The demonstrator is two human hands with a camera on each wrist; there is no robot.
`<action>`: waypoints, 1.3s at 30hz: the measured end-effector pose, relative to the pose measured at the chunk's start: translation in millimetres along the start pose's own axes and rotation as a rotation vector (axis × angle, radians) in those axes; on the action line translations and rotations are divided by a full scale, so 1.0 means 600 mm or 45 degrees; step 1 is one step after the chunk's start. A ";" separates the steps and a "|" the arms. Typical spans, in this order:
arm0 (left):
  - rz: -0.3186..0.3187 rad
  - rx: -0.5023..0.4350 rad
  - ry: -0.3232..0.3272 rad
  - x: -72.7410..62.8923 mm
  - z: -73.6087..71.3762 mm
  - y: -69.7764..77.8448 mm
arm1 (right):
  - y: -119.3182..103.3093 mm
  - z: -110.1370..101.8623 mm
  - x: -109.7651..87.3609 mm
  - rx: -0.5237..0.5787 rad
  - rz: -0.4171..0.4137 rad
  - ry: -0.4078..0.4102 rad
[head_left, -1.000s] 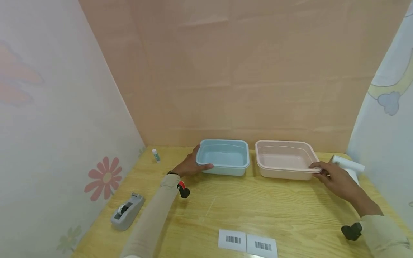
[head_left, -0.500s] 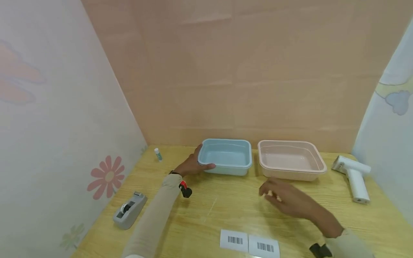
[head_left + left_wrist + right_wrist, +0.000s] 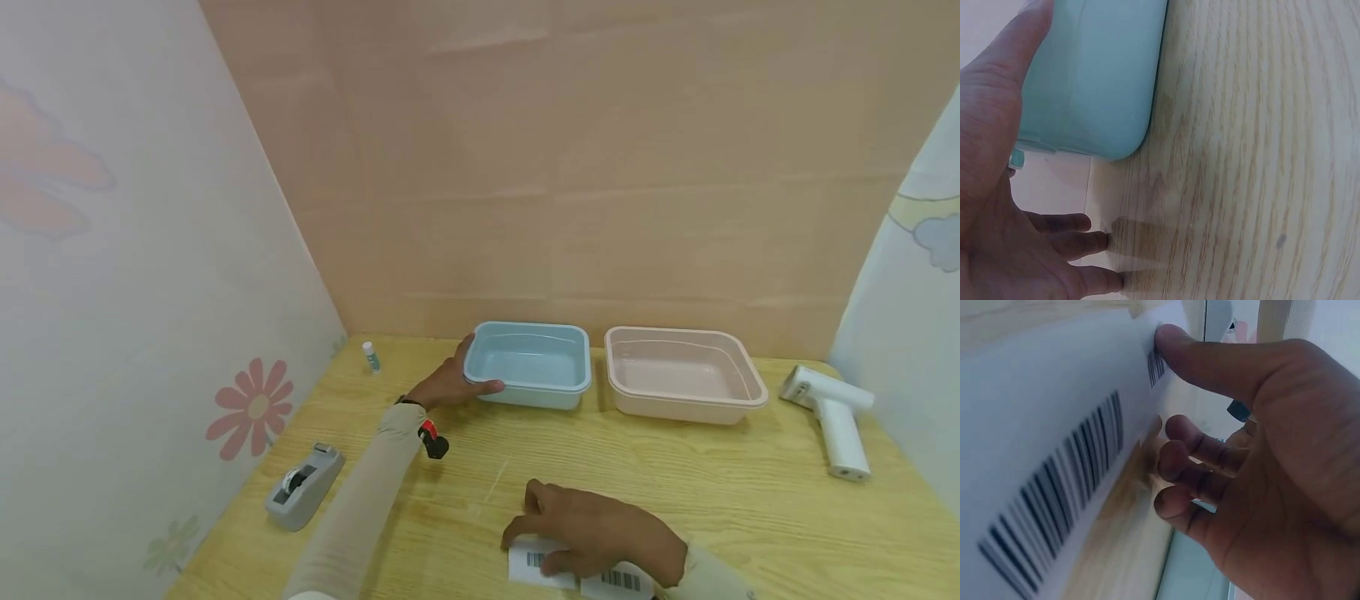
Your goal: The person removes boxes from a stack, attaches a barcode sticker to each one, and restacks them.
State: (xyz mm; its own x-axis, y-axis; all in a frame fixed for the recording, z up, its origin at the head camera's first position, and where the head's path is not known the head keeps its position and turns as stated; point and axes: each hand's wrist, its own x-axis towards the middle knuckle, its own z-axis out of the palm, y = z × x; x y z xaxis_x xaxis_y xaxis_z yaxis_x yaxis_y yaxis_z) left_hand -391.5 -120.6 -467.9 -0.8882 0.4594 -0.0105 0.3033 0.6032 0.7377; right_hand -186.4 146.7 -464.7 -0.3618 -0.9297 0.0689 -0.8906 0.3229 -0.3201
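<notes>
A light blue plastic basin [image 3: 532, 397] stands at the back of the table. My left hand [image 3: 448, 383] grips its left end, with the thumb on the front corner and the index finger at the rim. The other fingers spread out beside the basin in the left wrist view. Two white barcode cards lie side by side near the front. Over them reaches my right hand [image 3: 588, 529], its thumb on the barcode of the left card [image 3: 519, 568]. Its other fingers are loosely bent by that card's far edge. The right card [image 3: 621, 580] is partly covered by the hand.
A pink basin [image 3: 675, 407] sits right of the blue one. Farther right lies a white handheld scanner [image 3: 842, 433]. On the left are a grey tape dispenser [image 3: 303, 492] and a small glue stick [image 3: 372, 357]. Walls border the table at the back and sides.
My right hand has left the pink basin's front right corner and moved left and toward me, down onto the cards. The left hand has stayed on the blue basin.
</notes>
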 end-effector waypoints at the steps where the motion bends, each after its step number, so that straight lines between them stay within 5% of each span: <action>1: 0.003 0.003 -0.001 0.000 0.000 0.001 | 0.000 0.001 0.001 0.006 -0.002 0.008; 5: 0.032 -0.039 -0.001 0.003 -0.001 0.003 | 0.000 -0.001 0.004 0.093 0.040 0.045; 9: -0.007 -0.086 0.005 -0.001 -0.004 0.004 | 0.001 -0.013 0.001 0.340 0.112 0.153; 14: -0.005 -0.042 0.206 -0.017 -0.020 0.027 | 0.004 -0.053 -0.015 0.629 0.269 0.525; 18: 0.293 0.038 0.465 -0.029 -0.023 0.071 | 0.006 -0.080 -0.028 0.804 0.424 0.875; 20: 0.461 0.060 0.527 -0.041 -0.018 0.103 | 0.005 -0.087 -0.034 0.877 0.467 0.992; 22: 0.585 0.007 0.469 -0.061 -0.012 0.141 | 0.003 -0.092 -0.036 0.914 0.489 1.077; 24: 0.651 -0.106 0.299 -0.084 -0.006 0.180 | 0.001 -0.095 -0.038 0.924 0.500 1.146; 27: 0.655 -0.295 0.010 -0.111 0.006 0.227 | -0.001 -0.099 -0.039 0.949 0.490 1.240; 29: 0.658 -0.353 -0.093 -0.121 0.013 0.247 | -0.002 -0.101 -0.041 0.945 0.470 1.280; 34: 0.651 -0.457 -0.148 -0.131 0.029 0.259 | -0.001 -0.103 -0.044 0.936 0.427 1.291; 39: 0.660 -0.753 -0.250 -0.130 0.049 0.253 | 0.001 -0.102 -0.045 0.925 0.437 1.292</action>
State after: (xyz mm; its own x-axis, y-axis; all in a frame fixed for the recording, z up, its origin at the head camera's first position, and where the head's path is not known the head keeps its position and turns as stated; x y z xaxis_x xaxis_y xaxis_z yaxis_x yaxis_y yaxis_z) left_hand -266.0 -45.4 -374.9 -0.5915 0.7250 0.3528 0.3781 -0.1371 0.9155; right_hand -193.9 183.0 -408.8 -0.8716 -0.1664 0.4611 -0.4745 0.0499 -0.8788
